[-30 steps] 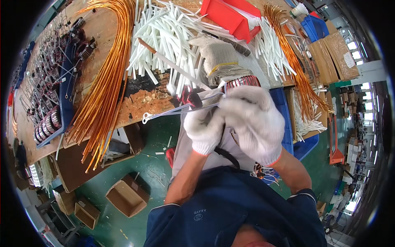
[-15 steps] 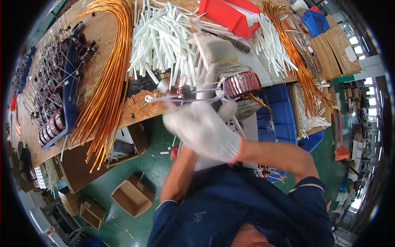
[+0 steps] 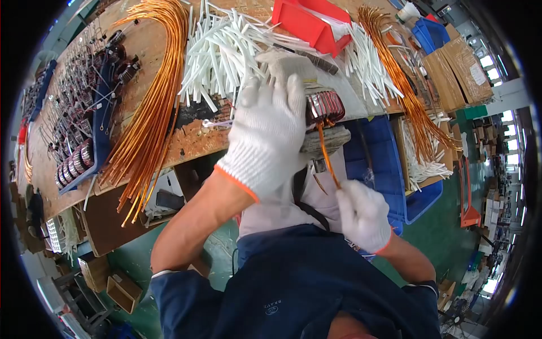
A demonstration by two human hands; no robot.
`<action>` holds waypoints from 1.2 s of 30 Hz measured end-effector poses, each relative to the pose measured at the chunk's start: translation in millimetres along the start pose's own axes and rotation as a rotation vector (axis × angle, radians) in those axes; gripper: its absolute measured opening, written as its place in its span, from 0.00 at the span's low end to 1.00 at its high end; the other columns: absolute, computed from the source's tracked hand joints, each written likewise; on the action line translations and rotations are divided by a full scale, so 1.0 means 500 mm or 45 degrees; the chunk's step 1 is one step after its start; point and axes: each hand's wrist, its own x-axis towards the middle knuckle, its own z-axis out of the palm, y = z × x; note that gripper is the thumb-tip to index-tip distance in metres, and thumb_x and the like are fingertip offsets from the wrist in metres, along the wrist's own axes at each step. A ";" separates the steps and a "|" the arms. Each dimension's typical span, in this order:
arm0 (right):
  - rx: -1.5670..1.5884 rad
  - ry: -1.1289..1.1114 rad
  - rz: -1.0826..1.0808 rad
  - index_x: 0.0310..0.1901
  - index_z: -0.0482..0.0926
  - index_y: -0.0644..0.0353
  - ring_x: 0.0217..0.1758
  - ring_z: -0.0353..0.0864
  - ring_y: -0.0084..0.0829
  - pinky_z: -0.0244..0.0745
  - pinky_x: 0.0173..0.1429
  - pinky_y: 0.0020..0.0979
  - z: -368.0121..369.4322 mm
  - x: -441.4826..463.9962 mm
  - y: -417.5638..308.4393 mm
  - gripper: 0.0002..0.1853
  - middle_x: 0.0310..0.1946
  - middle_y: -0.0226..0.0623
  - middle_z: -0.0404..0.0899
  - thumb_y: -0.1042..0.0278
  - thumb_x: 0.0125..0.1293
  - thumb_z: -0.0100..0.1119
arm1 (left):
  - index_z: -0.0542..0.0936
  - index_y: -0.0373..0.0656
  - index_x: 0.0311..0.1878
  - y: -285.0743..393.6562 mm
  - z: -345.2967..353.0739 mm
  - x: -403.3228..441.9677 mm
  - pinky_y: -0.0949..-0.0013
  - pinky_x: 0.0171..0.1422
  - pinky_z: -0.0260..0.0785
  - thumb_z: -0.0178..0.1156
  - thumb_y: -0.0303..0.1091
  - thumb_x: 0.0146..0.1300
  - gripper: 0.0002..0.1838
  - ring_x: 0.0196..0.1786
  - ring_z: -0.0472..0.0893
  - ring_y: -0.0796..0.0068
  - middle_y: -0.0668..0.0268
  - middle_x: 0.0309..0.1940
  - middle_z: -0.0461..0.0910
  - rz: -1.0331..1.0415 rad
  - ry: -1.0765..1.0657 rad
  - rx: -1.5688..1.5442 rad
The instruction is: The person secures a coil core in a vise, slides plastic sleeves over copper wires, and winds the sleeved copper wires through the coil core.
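My left hand (image 3: 268, 133), in a white knit glove, lies back-up over the worktop with its fingers stretched out and apart. Its edge is against or very near a toroidal coil (image 3: 327, 107) of dark reddish wire; the thumb and palm are hidden. From this coil a copper wire (image 3: 324, 150) runs down toward me. At its lower end my right hand (image 3: 364, 214), gloved too, is closed around the wire. A grey cloth-like pad (image 3: 324, 141) lies under the coil. Left of my left hand, a pale cord with a looped end (image 3: 215, 123) lies across the bench edge.
White sleeving tubes (image 3: 217, 56) are heaped behind my left hand. Copper wire bundles (image 3: 149, 113) hang over the bench front. A blue tray (image 3: 101, 121) of finished coils stands left; a red bin (image 3: 310, 25) sits at the back. Blue crates (image 3: 378, 164) stand at right.
My hands were crossed together over the cords left of the coil. They have separated: the left lies beside the coil, the right has moved down to the right onto the copper wire, which now points toward me.
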 end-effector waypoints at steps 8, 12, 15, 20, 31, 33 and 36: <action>-0.461 -0.381 -0.716 0.39 0.82 0.60 0.23 0.82 0.33 0.76 0.26 0.35 -0.028 0.212 -0.135 0.09 0.24 0.35 0.76 0.64 0.65 0.68 | 0.73 0.39 0.75 -0.072 0.066 -0.007 0.51 0.70 0.74 0.73 0.39 0.56 0.41 0.65 0.79 0.45 0.48 0.63 0.78 0.186 0.229 -0.158; -0.303 -0.250 -1.166 0.35 0.87 0.57 0.30 0.87 0.33 0.81 0.33 0.36 0.025 0.466 -0.020 0.08 0.27 0.36 0.83 0.62 0.64 0.68 | 0.85 0.37 0.59 -0.052 0.029 0.009 0.56 0.65 0.77 0.76 0.41 0.59 0.27 0.65 0.82 0.50 0.50 0.65 0.80 -0.518 -0.478 -0.706; 0.342 -0.781 -0.325 0.38 0.91 0.60 0.36 0.85 0.24 0.82 0.44 0.34 0.010 0.532 0.120 0.12 0.28 0.34 0.85 0.60 0.71 0.67 | 0.88 0.37 0.61 -0.061 0.017 0.008 0.57 0.68 0.75 0.74 0.50 0.67 0.28 0.65 0.81 0.55 0.50 0.64 0.80 -0.254 -0.073 -1.005; 0.399 -0.630 0.415 0.58 0.85 0.61 0.39 0.86 0.32 0.83 0.48 0.36 0.043 0.559 0.280 0.20 0.27 0.35 0.82 0.54 0.75 0.64 | 0.88 0.34 0.57 -0.095 0.021 0.030 0.60 0.66 0.76 0.68 0.41 0.73 0.20 0.61 0.83 0.56 0.50 0.58 0.82 -0.288 -0.183 -1.394; -0.804 -0.450 -0.322 0.54 0.84 0.63 0.54 0.89 0.57 0.86 0.55 0.53 0.165 0.568 0.373 0.16 0.53 0.58 0.86 0.67 0.69 0.58 | 0.83 0.28 0.57 -0.081 -0.027 0.127 0.64 0.60 0.75 0.57 0.47 0.80 0.26 0.50 0.85 0.65 0.53 0.46 0.85 -0.473 -0.635 -1.010; -0.773 -0.388 -0.240 0.48 0.87 0.63 0.56 0.88 0.56 0.84 0.60 0.52 0.150 0.550 0.358 0.16 0.52 0.57 0.85 0.60 0.68 0.63 | 0.83 0.29 0.54 -0.073 -0.009 0.143 0.59 0.57 0.76 0.57 0.46 0.79 0.23 0.49 0.87 0.58 0.46 0.42 0.84 -0.378 -0.597 -0.700; -0.479 0.142 -0.024 0.53 0.87 0.62 0.57 0.86 0.55 0.80 0.65 0.49 0.071 0.497 0.310 0.27 0.52 0.55 0.85 0.44 0.66 0.70 | 0.81 0.32 0.47 -0.086 0.048 0.184 0.48 0.52 0.76 0.57 0.45 0.79 0.21 0.44 0.87 0.43 0.40 0.37 0.84 -0.139 -0.297 -0.569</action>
